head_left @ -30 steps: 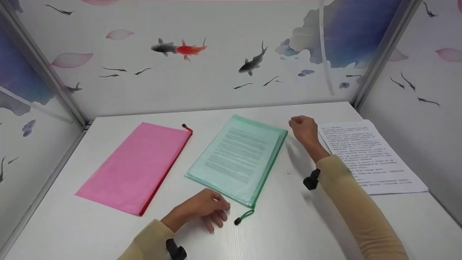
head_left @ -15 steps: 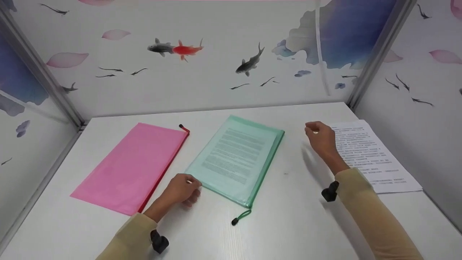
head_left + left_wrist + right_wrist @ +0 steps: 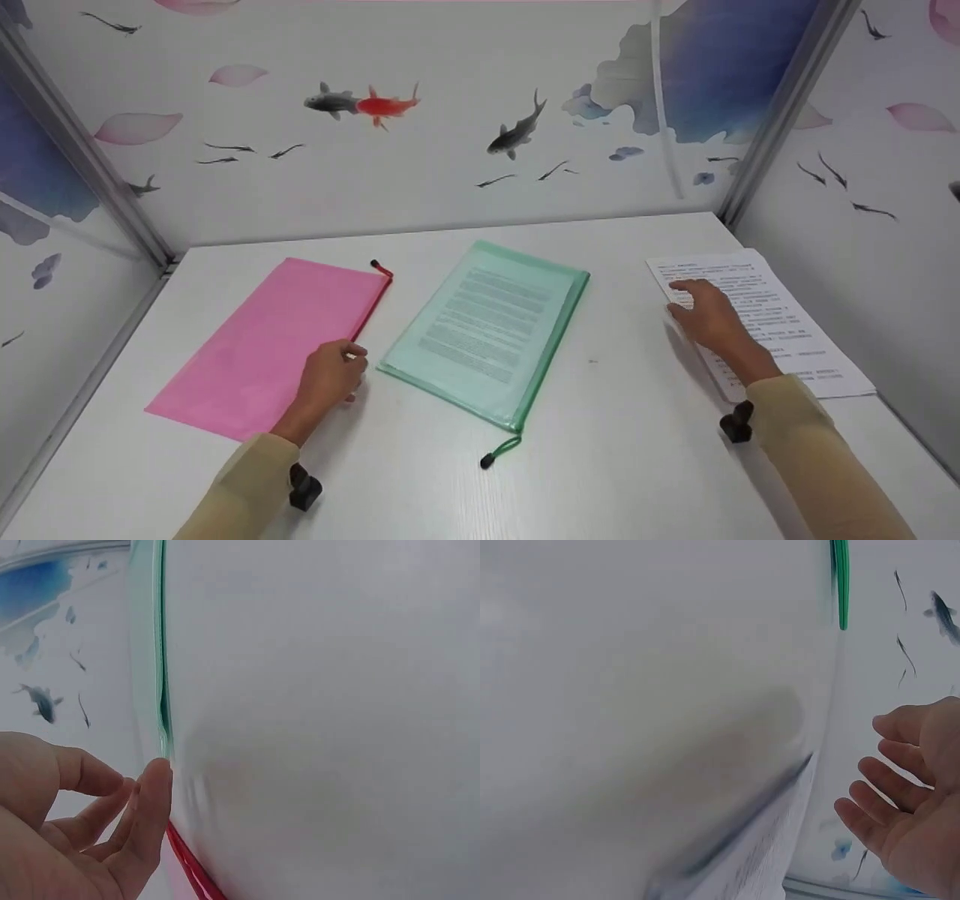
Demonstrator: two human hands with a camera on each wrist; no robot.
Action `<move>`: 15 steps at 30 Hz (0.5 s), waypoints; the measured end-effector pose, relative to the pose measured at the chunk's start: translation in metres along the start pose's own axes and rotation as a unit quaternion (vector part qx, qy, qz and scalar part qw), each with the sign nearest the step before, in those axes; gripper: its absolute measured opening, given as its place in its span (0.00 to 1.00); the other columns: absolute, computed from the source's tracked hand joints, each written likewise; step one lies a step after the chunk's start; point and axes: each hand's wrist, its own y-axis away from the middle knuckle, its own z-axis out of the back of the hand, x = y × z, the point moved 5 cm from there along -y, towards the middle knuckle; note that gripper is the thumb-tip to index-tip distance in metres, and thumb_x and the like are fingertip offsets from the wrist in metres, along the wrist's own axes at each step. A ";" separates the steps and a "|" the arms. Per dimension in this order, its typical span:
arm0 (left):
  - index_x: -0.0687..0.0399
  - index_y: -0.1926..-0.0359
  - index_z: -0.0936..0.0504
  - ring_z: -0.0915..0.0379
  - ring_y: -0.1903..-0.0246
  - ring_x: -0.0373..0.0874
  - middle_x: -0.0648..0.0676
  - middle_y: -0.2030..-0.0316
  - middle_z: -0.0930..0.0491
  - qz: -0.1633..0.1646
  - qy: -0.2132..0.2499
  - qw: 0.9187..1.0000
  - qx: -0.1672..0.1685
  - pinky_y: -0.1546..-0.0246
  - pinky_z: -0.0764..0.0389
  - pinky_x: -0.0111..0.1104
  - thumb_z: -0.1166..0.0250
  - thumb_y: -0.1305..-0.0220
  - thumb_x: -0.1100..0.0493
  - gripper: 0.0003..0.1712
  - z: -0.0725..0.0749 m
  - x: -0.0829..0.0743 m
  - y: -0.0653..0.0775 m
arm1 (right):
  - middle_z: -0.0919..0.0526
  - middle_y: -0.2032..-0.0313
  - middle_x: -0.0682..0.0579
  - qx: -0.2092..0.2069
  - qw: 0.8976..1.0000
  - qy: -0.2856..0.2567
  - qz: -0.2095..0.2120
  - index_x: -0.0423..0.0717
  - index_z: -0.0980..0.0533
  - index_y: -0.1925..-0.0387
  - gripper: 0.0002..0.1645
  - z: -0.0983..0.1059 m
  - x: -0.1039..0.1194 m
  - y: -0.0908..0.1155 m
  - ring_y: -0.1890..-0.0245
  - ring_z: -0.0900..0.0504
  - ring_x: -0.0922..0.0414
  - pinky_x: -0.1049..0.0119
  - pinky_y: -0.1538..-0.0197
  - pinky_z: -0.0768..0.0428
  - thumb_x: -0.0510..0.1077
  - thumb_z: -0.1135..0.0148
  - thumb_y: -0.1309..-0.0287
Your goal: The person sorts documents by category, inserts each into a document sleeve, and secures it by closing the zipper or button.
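Looking first at the white printed paper stack (image 3: 784,330), I find it lying flat toward the right side of the tabletop (image 3: 420,491), text side up. I expect it to be light and floppy, easily creased, with sheets that could slide over one another; I would slip the fingers under the long edge nearest the middle and square several sheets together against the thumb. Above that edge hangs the right hand (image 3: 712,319), its fingers spread loosely and the thumb held apart, gripping nothing. Rows of small dark print cover the top sheet, with a bluish patch in its first line, but I cannot make out any words. Next inward, mid-tabletop, lies the translucent green plastic zip folder (image 3: 487,334), with more printed paper showing through, equally unreadable; at its near corner sits a green cord pull (image 3: 510,445) tipped in black. I judge it thin, bendy and rather slick, best taken by the zipped long edge. Farther left lies the pink plastic zip folder (image 3: 255,349) with a red zipped edge (image 3: 375,301), probably just as light and slippery. The left hand (image 3: 330,375) hovers over that edge, fingers loosely curled, thumb near them, pinching nothing that I can see. I spot no brand or label on either folder. Behind everything, the white wall (image 3: 442,191) carries painted fish and petals.
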 end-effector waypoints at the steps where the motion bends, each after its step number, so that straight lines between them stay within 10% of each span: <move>1: 0.65 0.45 0.20 0.24 0.71 0.45 0.64 0.55 0.18 0.002 -0.010 1.000 -0.009 0.75 0.19 0.30 0.43 0.29 0.60 0.17 0.003 0.002 -0.001 | 0.39 0.29 0.29 0.007 1.000 0.009 0.003 0.35 0.37 0.29 0.30 0.002 -0.004 0.002 0.26 0.44 0.32 0.35 0.26 0.43 0.41 0.47 0.28; 15: 0.65 0.37 0.27 0.20 0.55 0.55 0.68 0.44 0.21 0.003 -0.108 0.994 -0.003 0.51 0.15 0.43 0.43 0.27 0.56 0.23 0.046 0.015 -0.017 | 0.47 0.30 0.21 0.019 0.998 0.041 -0.034 0.27 0.48 0.27 0.39 0.049 -0.064 0.026 0.33 0.43 0.27 0.28 0.31 0.44 0.41 0.45 0.31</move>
